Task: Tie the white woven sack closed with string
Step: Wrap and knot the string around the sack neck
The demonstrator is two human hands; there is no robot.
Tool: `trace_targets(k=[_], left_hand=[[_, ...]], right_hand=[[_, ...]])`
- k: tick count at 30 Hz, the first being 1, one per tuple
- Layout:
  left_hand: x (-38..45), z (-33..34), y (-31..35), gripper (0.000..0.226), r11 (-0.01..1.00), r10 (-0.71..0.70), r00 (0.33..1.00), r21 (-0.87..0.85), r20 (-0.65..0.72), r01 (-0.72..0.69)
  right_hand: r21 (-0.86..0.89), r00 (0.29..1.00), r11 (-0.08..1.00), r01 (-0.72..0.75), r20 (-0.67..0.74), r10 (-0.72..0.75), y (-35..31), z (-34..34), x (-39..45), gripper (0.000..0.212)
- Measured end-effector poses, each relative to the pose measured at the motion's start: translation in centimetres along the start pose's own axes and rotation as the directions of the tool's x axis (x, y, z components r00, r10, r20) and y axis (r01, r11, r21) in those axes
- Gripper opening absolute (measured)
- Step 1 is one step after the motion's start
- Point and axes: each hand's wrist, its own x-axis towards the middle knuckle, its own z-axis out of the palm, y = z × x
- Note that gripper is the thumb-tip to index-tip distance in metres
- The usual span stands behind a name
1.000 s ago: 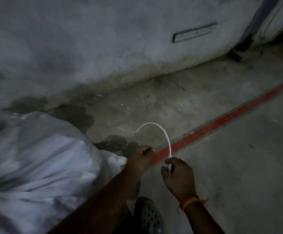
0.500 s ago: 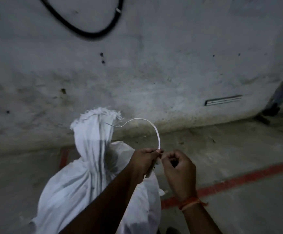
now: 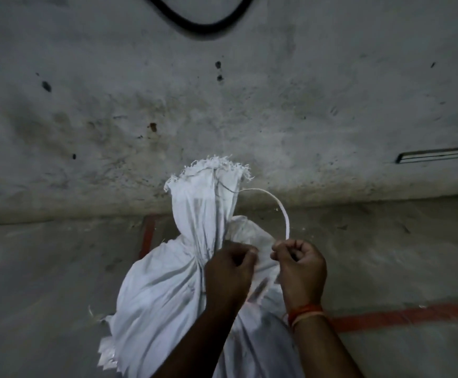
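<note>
**Operator:** Sack (image 3: 167, 285) position now? A second ago it lay at the left edge of view, hands over bare floor by the red line.

**Inspector:** Sack is now central, standing on the floor (image 3: 45, 268) against the wall (image 3: 222, 105), gathered neck (image 3: 206, 214) upright. Both hands have come in to the neck, so wrapping can begin; no turn of string is visible round it yet.

**Operator:** Left hand (image 3: 229, 271)?

**Inspector:** Fingers curled, just beside the base of the neck. What its grip holds cannot be told.

**Operator:** Right hand (image 3: 300, 268)?

**Inspector:** Grip pinched on the string (image 3: 279, 211), which arcs up and left to the neck's frayed top. Neck lies left of and above both grips.
</note>
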Motion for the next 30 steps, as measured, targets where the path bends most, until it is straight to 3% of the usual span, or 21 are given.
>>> trace_targets(k=[1,3,4,6,8,10,15,20,24,27,30], left_hand=[[-0.1,-0.2,-1.2,0.020,0.996,-0.014,0.977,0.080,-0.212,0.032],[0.0,-0.6,-3.6,0.068,0.957,0.022,0.870,0.263,-0.493,0.126],[0.3,-0.5,-4.8,0.096,0.935,0.001,0.850,0.302,-0.526,0.185],[1.4,-0.3,-5.9,0.135,0.917,-0.161,0.892,0.271,-0.422,0.294],[2.6,0.2,-6.1,0.145,0.905,-0.249,0.922,0.270,-0.295,0.330],[3.9,0.8,-6.6,0.134,0.910,-0.238,0.928,0.268,-0.287,0.316],[5.8,0.6,-8.3,0.073,0.901,-0.292,0.906,0.232,-0.305,0.368],[6.8,-0.4,-9.2,0.067,0.919,-0.392,0.884,-0.150,-0.254,0.364],[6.7,-1.0,-8.5,0.034,0.847,-0.403,0.890,-0.456,-0.215,0.273],[6.5,-1.2,-8.5,0.042,0.757,-0.427,0.890,-0.602,-0.161,0.255],[6.5,-1.2,-8.9,0.054,0.693,-0.402,0.910,-0.683,-0.103,0.229]], right_hand=[[0.013,1.000,1.000,-0.004,-0.005,0.004,0.1,0.1,0.5,0.007],[0.020,1.000,1.000,0.005,-0.023,-0.004,0.2,0.2,1.3,0.006],[0.020,1.000,1.000,0.014,-0.027,-0.013,0.2,0.1,1.7,0.006],[0.009,0.999,1.000,0.019,-0.026,-0.019,0.5,0.1,2.2,0.004],[0.000,1.000,1.000,0.009,-0.027,-0.009,1.0,0.1,2.3,0.005],[-0.009,1.000,1.000,-0.008,-0.025,0.008,1.4,0.0,2.4,0.006],[-0.055,0.999,0.998,-0.029,-0.038,0.027,2.4,-0.1,2.9,0.009],[-0.031,0.979,0.994,-0.109,-0.175,0.102,3.2,-0.2,3.5,0.020],[-0.074,0.924,0.981,-0.178,-0.355,0.141,4.4,-0.1,3.8,0.015],[-0.100,0.927,0.972,-0.211,-0.337,0.167,4.6,0.4,3.6,0.018],[-0.122,0.966,0.983,-0.133,-0.240,0.101,4.3,1.7,2.8,0.016]])
